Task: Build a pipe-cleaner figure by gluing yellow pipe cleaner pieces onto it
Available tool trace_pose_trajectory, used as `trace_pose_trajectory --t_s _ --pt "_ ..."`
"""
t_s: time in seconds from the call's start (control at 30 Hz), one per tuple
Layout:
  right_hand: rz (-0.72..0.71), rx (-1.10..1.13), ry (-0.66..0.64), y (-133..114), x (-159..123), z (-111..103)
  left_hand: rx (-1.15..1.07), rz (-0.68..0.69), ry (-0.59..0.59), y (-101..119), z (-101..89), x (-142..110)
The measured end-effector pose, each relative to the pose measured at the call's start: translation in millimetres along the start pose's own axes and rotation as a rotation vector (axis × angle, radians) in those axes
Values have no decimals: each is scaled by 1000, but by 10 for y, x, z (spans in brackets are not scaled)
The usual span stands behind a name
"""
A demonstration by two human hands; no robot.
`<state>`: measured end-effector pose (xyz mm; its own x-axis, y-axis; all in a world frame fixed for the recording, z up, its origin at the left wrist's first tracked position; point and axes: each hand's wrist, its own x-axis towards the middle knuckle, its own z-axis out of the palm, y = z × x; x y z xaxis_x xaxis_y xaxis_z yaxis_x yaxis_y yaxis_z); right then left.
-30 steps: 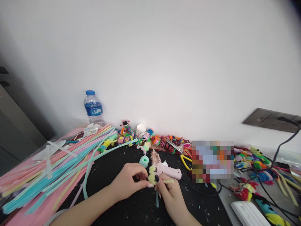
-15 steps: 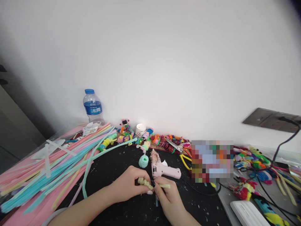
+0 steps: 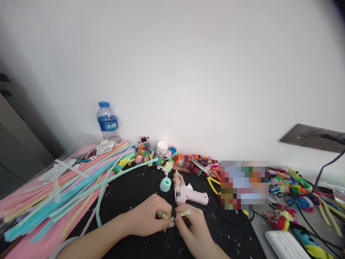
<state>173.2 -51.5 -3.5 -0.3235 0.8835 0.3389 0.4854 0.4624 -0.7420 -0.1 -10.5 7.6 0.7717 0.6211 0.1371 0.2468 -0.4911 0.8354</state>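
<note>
A pale yellow pipe cleaner [image 3: 185, 213], partly coiled into lumps, is pinched between both hands above the black table mat. My left hand [image 3: 151, 216] closes around the lumpy coiled part, which its fingers mostly hide. My right hand [image 3: 192, 226] grips the straight end, which sticks out past the thumb to the right. Just beyond the fingers lie a mint-green coil [image 3: 165, 184] and a pale pink hot glue gun [image 3: 192, 195], its nozzle pointing away from me.
Loose pastel pipe cleaners [image 3: 75, 194] spread over the left side. A water bottle [image 3: 107, 122], a paper cup [image 3: 162, 148] and scissors [image 3: 201, 166] stand or lie along the wall among colourful fuzzy figures. A black cable [image 3: 237, 223] runs right, near a white device [image 3: 284, 244].
Both hands have moved slightly toward me and left, away from the glue gun. The yellow coiled part has turned and slipped further behind the left fingers.
</note>
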Motion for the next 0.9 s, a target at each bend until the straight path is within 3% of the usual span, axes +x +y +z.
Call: trace_pose_trajectory --t_s 0.13,0.27,0.4,0.53,0.63,0.77,0.9 --pt "54 54 109 4 17 -5 -103 -80 35 14 -1 6" --pt "150 191 140 34 14 -10 -267 -157 74 14 -14 5" --pt "225 298 126 48 18 -18 -406 -155 165 -20 -18 10" --pt "214 348 26 57 34 -16 -492 -152 244 -64 -34 22" --pt "235 336 30 75 40 -11 -331 -139 204 -62 -74 27" --pt "244 263 69 78 36 -15 33 -2 145 -25 -138 32" --pt "212 166 74 51 36 -20 122 76 180 -19 -165 20"
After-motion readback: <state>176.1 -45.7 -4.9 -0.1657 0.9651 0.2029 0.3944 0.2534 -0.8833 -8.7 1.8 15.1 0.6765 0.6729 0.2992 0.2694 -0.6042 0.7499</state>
